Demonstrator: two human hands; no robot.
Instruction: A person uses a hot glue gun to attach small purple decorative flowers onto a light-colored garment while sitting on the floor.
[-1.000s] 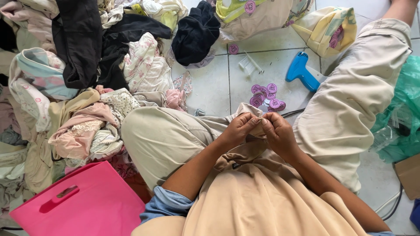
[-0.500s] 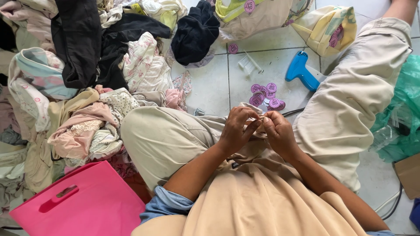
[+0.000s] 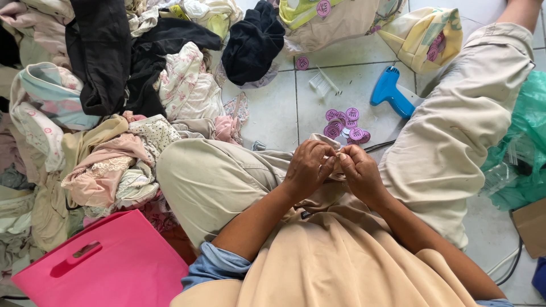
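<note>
I sit cross-legged on a tiled floor in beige trousers. My left hand (image 3: pixel 307 166) and my right hand (image 3: pixel 359 171) meet above my lap, fingertips pinched together on a small piece of light cloth (image 3: pixel 336 154); most of it is hidden by the fingers. Just beyond my hands lies a little heap of round purple tags (image 3: pixel 346 122). A blue tagging gun (image 3: pixel 390 92) rests on the tiles farther right.
A big pile of mixed clothes (image 3: pixel 114 102) covers the floor to the left. A pink bag (image 3: pixel 108 267) lies at lower left. A dark garment (image 3: pixel 253 40), a tagged beige garment (image 3: pixel 335 23), a green plastic bag (image 3: pixel 520 148) and a cardboard box (image 3: pixel 532 224) lie around.
Both hands stay together over my lap; the fingers have shifted slightly on the small cloth. Nothing else has moved.
</note>
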